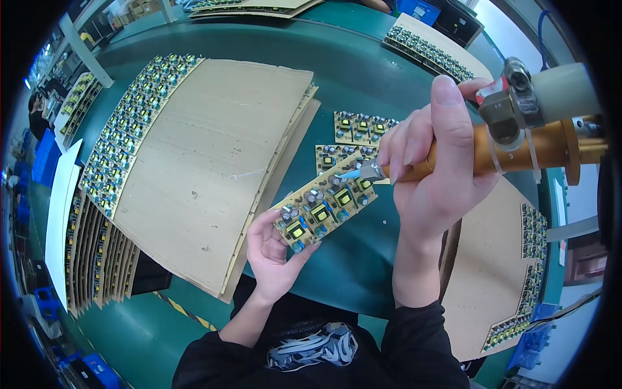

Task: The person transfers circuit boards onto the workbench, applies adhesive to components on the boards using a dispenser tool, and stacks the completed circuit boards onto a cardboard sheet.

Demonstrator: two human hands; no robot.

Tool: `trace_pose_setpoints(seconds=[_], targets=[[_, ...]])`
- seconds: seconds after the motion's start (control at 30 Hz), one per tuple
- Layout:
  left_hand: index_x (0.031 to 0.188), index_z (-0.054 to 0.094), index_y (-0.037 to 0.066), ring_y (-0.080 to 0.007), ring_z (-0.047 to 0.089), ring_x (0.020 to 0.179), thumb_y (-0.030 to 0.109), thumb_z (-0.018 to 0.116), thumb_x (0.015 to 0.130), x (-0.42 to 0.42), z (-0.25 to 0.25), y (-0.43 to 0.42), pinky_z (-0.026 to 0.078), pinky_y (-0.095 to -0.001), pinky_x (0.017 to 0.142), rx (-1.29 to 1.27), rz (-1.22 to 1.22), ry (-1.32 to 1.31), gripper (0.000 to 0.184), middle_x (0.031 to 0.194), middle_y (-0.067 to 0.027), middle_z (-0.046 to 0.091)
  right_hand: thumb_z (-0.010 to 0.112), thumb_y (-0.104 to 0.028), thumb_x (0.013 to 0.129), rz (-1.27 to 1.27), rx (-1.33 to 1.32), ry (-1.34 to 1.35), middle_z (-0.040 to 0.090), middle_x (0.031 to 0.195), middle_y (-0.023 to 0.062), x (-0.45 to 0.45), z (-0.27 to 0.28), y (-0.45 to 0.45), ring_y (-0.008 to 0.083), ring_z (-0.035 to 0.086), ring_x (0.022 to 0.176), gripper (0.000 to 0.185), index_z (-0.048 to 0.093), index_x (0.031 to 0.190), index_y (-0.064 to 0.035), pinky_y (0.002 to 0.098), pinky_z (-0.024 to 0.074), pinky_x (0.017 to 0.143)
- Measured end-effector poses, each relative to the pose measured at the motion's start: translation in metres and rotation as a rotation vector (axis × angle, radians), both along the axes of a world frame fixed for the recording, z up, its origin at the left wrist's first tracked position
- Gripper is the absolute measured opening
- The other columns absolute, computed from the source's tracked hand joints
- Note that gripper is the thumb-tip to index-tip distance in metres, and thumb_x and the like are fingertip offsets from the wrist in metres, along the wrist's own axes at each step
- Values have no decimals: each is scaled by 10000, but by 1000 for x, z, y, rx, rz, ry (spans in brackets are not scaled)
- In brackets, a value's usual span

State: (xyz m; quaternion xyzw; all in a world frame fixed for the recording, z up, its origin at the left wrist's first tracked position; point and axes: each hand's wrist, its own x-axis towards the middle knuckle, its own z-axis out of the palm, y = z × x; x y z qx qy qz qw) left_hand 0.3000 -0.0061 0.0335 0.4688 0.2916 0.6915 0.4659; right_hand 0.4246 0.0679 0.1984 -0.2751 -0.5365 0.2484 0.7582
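Note:
My left hand [275, 267] grips the lower-left end of a circuit board panel [329, 209], which is tilted and held up over the green work surface. Yellow transformers, capacitors and blue parts cover its top. In my right hand [435, 155] is an orange-bodied dispensing gun [547, 148], fingers wrapped round the barrel and thumb raised along it. The gun's pale blue nozzle [350, 174] points at the panel's upper edge, at or just above the components; contact cannot be made out. Behind lie two more board panels [356, 127], partly hidden by my right hand and the held panel.
On the left, stacked cardboard sheets [220, 149] carry rows of boards [129, 133]. More layered boards and cardboard [97, 259] stand lower left. Another cardboard sheet [479, 272] with boards [534, 230] lies right. Boards [427, 57] sit at the back. A person [39, 120] is far left.

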Motion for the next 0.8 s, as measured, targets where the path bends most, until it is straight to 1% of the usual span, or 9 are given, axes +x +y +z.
trace_pose_setpoints(seconds=[0.27, 0.57, 0.67, 0.8], targets=[[1252, 312, 4, -247, 531, 1110, -167, 659, 707, -4, -4, -1, 514, -340, 886, -31, 28, 25, 669, 1236, -199, 434, 547, -115, 889, 10, 35, -13, 415, 464, 16, 5, -1, 5, 98, 400, 328, 362, 414, 1187, 42, 244, 378, 357], [1256, 307, 5, -249, 540, 1098, -166, 657, 713, -15, -9, -10, 507, -353, 898, -42, 37, 11, 668, 1227, -199, 450, 563, -125, 882, -25, 52, 16, 410, 463, 14, 12, -4, 14, 97, 392, 327, 345, 436, 1157, 40, 243, 374, 358], [1289, 272, 39, -292, 477, 1178, -172, 643, 698, -18, -13, -12, 479, -408, 948, -33, -6, 42, 730, 1284, -194, 372, 568, -127, 881, -3, 53, 23, 410, 466, 13, 11, -3, 12, 96, 392, 329, 309, 459, 1126, 28, 244, 373, 359], [1289, 270, 44, -294, 481, 1174, -172, 646, 697, -16, -12, -13, 482, -409, 943, -17, 4, 58, 734, 1276, -191, 376, 568, -126, 882, -11, 58, 13, 409, 465, 11, 9, -4, 11, 94, 391, 331, 281, 470, 1104, 17, 247, 374, 356]])
